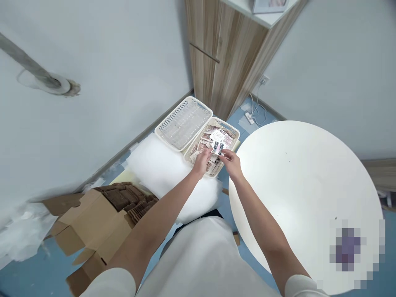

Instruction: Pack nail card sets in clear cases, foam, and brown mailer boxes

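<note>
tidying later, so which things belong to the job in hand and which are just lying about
Part of it:
small white card with dark shapes, held in the left hand and right hand
white rectangular plastic basket of loose cards beneath
perhaps the white plastic basket with clear plastic inside

Apparently just lying about:
open brown cardboard box
round white table
white power strip

Head-worn view from above, facing forward, down.
</note>
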`<action>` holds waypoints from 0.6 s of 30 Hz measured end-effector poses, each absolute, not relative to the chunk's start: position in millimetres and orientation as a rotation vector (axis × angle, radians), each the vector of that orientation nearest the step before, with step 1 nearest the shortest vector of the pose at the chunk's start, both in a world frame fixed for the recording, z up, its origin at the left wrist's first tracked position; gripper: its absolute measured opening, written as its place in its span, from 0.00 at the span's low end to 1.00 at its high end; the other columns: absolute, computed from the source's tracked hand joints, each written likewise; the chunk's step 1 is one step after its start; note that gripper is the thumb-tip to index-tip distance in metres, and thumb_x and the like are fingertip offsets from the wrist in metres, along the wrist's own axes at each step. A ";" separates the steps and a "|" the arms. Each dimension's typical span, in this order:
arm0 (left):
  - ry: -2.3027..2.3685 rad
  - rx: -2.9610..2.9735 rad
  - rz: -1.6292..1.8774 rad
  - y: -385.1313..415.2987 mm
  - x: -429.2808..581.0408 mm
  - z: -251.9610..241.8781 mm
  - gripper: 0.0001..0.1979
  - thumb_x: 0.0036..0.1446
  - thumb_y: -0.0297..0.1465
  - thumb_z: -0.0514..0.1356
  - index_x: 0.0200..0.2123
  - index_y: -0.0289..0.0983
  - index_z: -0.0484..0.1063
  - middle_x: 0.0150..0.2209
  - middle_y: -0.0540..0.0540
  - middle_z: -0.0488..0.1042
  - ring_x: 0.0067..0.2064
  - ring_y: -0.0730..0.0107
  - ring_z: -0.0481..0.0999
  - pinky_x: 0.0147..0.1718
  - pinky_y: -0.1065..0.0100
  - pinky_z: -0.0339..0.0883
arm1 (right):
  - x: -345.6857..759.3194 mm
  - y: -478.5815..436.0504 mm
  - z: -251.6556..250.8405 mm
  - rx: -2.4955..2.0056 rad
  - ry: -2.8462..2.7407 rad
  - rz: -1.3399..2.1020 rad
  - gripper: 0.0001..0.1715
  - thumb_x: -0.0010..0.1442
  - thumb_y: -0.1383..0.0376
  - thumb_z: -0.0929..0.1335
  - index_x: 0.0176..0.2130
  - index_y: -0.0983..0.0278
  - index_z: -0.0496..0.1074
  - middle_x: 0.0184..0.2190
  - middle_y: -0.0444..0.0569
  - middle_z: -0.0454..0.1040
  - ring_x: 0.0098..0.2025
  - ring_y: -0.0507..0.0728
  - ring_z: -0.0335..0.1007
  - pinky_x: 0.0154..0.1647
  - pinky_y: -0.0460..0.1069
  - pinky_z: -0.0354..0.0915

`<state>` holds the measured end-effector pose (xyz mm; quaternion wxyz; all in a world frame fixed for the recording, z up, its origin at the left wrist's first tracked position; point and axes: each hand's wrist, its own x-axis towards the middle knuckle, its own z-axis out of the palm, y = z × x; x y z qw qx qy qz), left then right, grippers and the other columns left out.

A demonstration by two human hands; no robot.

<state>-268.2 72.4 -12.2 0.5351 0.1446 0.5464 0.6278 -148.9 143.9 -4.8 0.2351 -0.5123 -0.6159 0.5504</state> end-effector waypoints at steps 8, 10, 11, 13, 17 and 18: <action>1.410 0.504 1.377 -24.2 -225.6 13.3 0.23 0.46 0.41 0.61 0.43 0.33 0.70 0.36 0.42 0.75 0.39 0.65 0.73 0.41 0.63 0.66 | -74.7 20.6 27.8 -1.341 -1.451 1.631 0.24 0.48 0.58 0.67 0.45 0.62 0.62 0.31 0.45 0.69 0.30 0.52 0.66 0.33 0.49 0.65; 1.418 0.613 1.285 -40.4 -209.1 13.9 0.20 0.46 0.36 0.61 0.43 0.33 0.70 0.33 0.43 0.75 0.36 0.67 0.74 0.39 0.63 0.67 | -48.7 -5.2 31.6 -1.372 -1.409 1.625 0.24 0.48 0.57 0.67 0.44 0.62 0.62 0.27 0.44 0.68 0.29 0.52 0.66 0.33 0.50 0.65; 1.406 0.663 1.242 -46.6 -200.1 14.5 0.19 0.46 0.34 0.61 0.42 0.33 0.70 0.33 0.43 0.75 0.35 0.67 0.74 0.38 0.64 0.67 | -35.1 -16.1 33.4 -1.397 -1.381 1.611 0.23 0.48 0.56 0.67 0.43 0.62 0.63 0.27 0.44 0.68 0.28 0.52 0.67 0.33 0.50 0.66; 1.369 0.758 1.163 -55.4 -181.1 16.3 0.17 0.47 0.31 0.60 0.42 0.33 0.69 0.37 0.42 0.74 0.37 0.67 0.73 0.38 0.64 0.67 | -7.8 -34.0 36.4 -1.453 -1.311 1.574 0.22 0.49 0.55 0.66 0.42 0.62 0.65 0.31 0.46 0.69 0.29 0.52 0.68 0.35 0.51 0.66; 1.271 0.926 1.043 -60.6 -140.3 15.7 0.21 0.47 0.28 0.60 0.46 0.35 0.65 0.42 0.42 0.72 0.40 0.68 0.73 0.39 0.65 0.68 | 40.0 -58.5 36.5 -1.496 -1.154 1.607 0.22 0.47 0.55 0.68 0.41 0.63 0.67 0.33 0.48 0.70 0.30 0.52 0.69 0.36 0.52 0.66; 1.241 0.952 1.016 -59.8 -129.8 13.3 0.22 0.47 0.28 0.60 0.48 0.35 0.64 0.42 0.42 0.71 0.40 0.68 0.73 0.39 0.65 0.68 | 49.8 -63.0 34.6 -1.486 -1.117 1.633 0.22 0.46 0.56 0.69 0.40 0.63 0.67 0.31 0.47 0.70 0.29 0.52 0.69 0.35 0.51 0.66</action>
